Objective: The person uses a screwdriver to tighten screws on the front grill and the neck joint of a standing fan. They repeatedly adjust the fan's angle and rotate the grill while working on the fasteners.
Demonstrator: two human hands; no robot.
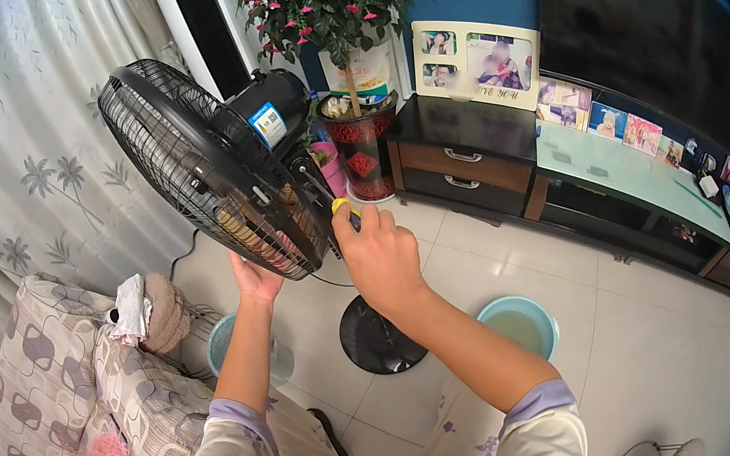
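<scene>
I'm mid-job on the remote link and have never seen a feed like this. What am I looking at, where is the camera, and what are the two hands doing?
This is one wide fisheye camera worn on a person's head, looking down, so straight edges bend near the rim. There is no machine: the two forearms in pale flowered sleeves coming up from the bottom are the wearer's own. The left hand supports the lower rim of a black wire-cage pedestal fan, tilted over. The right hand grips a yellow-handled tool, probably a screwdriver, at the back of the fan beside its black motor housing. The fan's round black base stands on the pale tiled floor. Nearby sit a light blue plastic basin and a patterned cushioned seat.
</scene>
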